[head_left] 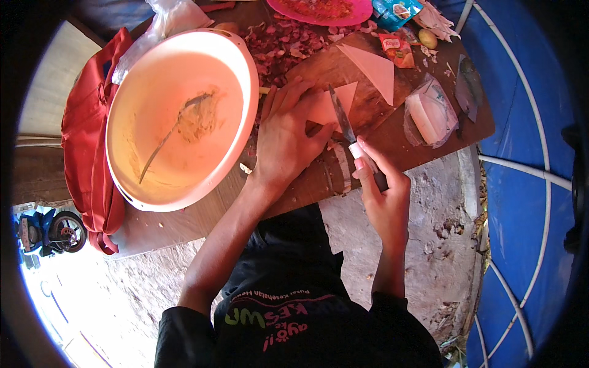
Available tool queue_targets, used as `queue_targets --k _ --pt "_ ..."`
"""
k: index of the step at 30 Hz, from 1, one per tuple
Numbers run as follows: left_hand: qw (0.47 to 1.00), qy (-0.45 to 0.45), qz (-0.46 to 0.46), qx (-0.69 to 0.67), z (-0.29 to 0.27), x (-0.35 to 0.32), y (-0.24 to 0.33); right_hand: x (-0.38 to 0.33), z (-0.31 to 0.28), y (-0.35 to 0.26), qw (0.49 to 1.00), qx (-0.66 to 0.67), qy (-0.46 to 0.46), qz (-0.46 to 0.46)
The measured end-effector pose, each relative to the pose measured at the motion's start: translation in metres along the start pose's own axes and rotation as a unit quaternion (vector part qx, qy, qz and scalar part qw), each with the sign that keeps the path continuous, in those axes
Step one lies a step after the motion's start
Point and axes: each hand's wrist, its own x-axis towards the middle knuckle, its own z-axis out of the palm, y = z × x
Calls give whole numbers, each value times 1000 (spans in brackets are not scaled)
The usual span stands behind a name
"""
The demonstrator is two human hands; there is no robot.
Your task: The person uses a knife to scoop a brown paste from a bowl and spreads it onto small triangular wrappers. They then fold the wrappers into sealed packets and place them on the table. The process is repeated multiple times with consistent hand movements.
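Observation:
My right hand (383,184) grips a knife (342,116) by its light handle, with the blade pointing away from me and lying over a thin pale triangular piece (319,111). My left hand (288,126) is palm down on that piece's left side, fingers stretched out and thumb apart toward the blade. It partly covers the piece. Just beyond the knife, a second pale triangular piece (374,70) lies on the wooden cutting board (386,113). To the board's right sits a white block or stack in clear plastic (431,113); I cannot tell which.
A large cream basin (144,104) with a metal spoon (162,144) and batter-like smears stands at left. A red bag (92,141) lies beside it. Onion peelings (288,46), a pink plate (319,21), a blue pouch (396,12) and an orange sachet (397,50) lie at the far side.

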Motion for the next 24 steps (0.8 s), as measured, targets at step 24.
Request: queue_targets --k 24 --pt "998 30 -46 9 -1 -7 9 20 -12 -24 991 -117 -66 -9"
